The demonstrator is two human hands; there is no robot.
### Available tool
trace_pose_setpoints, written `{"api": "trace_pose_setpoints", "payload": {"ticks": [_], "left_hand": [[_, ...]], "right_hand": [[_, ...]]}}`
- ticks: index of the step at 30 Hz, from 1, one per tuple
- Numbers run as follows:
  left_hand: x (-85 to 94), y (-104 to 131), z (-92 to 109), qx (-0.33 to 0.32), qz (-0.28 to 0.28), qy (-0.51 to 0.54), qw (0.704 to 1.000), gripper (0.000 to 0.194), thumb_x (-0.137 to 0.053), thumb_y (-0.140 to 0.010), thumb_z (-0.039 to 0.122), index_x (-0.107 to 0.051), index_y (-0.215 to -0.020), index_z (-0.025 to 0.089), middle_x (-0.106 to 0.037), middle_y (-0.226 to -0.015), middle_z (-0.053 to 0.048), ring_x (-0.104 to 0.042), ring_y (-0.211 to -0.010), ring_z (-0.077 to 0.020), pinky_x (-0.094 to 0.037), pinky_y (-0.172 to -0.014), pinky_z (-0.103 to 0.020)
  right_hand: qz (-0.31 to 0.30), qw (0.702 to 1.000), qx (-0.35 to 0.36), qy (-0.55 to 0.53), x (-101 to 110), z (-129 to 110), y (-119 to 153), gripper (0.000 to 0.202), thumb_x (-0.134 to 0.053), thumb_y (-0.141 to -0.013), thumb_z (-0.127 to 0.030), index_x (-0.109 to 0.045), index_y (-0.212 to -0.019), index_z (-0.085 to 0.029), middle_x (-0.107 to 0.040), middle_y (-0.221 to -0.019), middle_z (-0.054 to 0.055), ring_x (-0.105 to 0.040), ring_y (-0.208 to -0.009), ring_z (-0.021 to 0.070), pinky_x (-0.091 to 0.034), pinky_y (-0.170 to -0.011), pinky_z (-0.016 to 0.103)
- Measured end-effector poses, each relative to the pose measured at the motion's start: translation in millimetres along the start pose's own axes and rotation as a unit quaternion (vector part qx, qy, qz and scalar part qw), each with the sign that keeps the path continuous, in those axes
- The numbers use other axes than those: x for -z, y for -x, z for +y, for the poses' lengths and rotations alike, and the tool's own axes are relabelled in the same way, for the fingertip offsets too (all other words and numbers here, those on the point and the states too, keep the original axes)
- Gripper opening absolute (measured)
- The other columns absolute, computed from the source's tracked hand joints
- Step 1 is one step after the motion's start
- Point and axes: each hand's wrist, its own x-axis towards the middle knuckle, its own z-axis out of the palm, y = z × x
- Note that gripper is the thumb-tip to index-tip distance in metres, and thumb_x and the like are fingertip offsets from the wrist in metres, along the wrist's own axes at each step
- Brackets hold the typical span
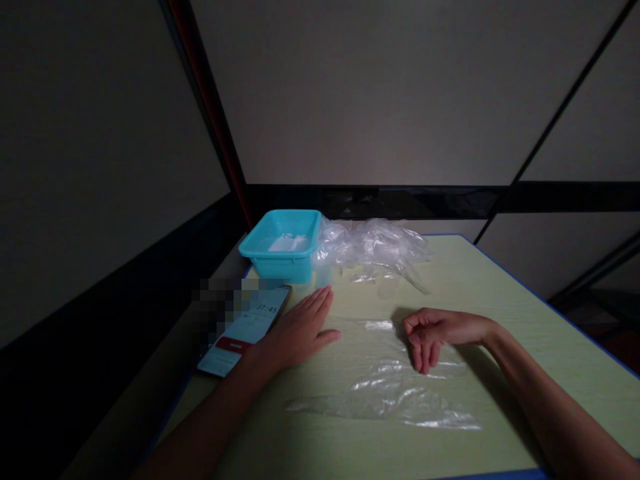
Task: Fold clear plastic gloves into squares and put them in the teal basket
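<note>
A thin clear plastic bag (pixel 395 393) lies spread and wrinkled on the pale yellow-green table in front of me. My left hand (pixel 305 330) rests flat near the bag's left side, palm down, fingers stretched forward and thumb out to the right. Over the bag's right part, my right hand (pixel 425 337) is bent at the wrist with its fingers curled down and the thumb against them. Those fingers appear to pinch the film, though the exact contact is hard to see.
A turquoise plastic basket (pixel 281 267) with whitish clear packaging inside stands at the back left. Beside it sits a heap of crumpled clear plastic bags (pixel 380 243). A phone (pixel 245 330) with a lit screen lies along the left edge. Walls close in behind and left.
</note>
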Motion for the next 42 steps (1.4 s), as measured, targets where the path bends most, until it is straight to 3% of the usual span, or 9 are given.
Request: {"api": "trace_pose_setpoints", "payload": {"ticks": [4, 8, 14, 22, 32, 42], "left_hand": [[9.4, 3.3, 8.9, -0.018, 0.015, 0.033, 0.999, 0.067, -0.040, -0.087, 0.043, -0.015, -0.137, 0.006, -0.012, -0.146, -0.016, -0.009, -0.134, -0.0205, -0.015, -0.108, -0.034], [17.2, 6.9, 26.6, -0.082, 0.000, 0.078, 0.994, 0.071, -0.040, -0.086, 0.047, -0.008, -0.139, 0.011, -0.006, -0.147, -0.013, -0.006, -0.134, -0.0193, -0.015, -0.108, -0.034], [8.8, 6.4, 44.4, -0.170, -0.054, 0.099, 0.979, 0.080, -0.043, -0.082, 0.055, -0.013, -0.138, 0.006, -0.008, -0.146, -0.016, -0.005, -0.134, -0.0208, -0.012, -0.109, -0.031], [0.8, 5.0, 37.1, -0.160, -0.049, 0.072, 0.983, 0.078, -0.040, -0.083, 0.056, -0.009, -0.139, 0.010, -0.006, -0.147, -0.014, -0.004, -0.134, -0.0195, -0.010, -0.109, -0.034], [5.9, 4.9, 31.0, -0.132, -0.060, 0.047, 0.988, 0.075, -0.038, -0.085, 0.055, -0.009, -0.139, 0.010, -0.007, -0.147, -0.013, -0.003, -0.134, -0.0199, -0.010, -0.109, -0.035], [3.1, 5.1, 10.8, -0.105, -0.052, 0.034, 0.993, 0.073, -0.033, -0.087, 0.053, -0.007, -0.139, 0.008, -0.004, -0.147, -0.014, -0.001, -0.134, -0.0186, -0.009, -0.109, -0.032]], "right_hand": [[-0.001, 1.000, -0.001, 0.000, -0.6, 0.5, -0.6, 0.027, -0.057, -0.077, -0.038, -0.042, -0.071, -0.016, -0.068, -0.073, 0.007, -0.066, -0.063, 0.0125, -0.048, -0.052, 0.020], [-0.003, 1.000, 0.000, -0.001, -0.1, 0.9, -0.5, 0.027, -0.057, -0.077, -0.038, -0.042, -0.073, -0.016, -0.068, -0.073, 0.007, -0.066, -0.064, 0.0132, -0.048, -0.053, 0.020], [-0.004, 1.000, -0.001, 0.001, 0.3, 0.4, 0.2, 0.028, -0.057, -0.077, -0.039, -0.043, -0.074, -0.016, -0.068, -0.074, 0.008, -0.066, -0.065, 0.0134, -0.048, -0.054, 0.021], [-0.006, 1.000, -0.002, 0.000, -0.7, -0.5, 0.8, 0.030, -0.059, -0.075, -0.041, -0.044, -0.075, -0.016, -0.068, -0.074, 0.008, -0.066, -0.066, 0.0147, -0.049, -0.056, 0.024], [0.005, 1.000, -0.009, -0.003, -1.7, -1.3, 0.6, 0.029, -0.060, -0.074, -0.040, -0.044, -0.074, -0.016, -0.068, -0.073, 0.007, -0.066, -0.064, 0.0132, -0.048, -0.054, 0.020], [0.001, 1.000, -0.003, -0.004, 0.1, 2.2, 2.5, 0.027, -0.058, -0.076, -0.039, -0.045, -0.075, -0.015, -0.069, -0.075, 0.007, -0.066, -0.066, 0.0132, -0.049, -0.056, 0.021]]}}
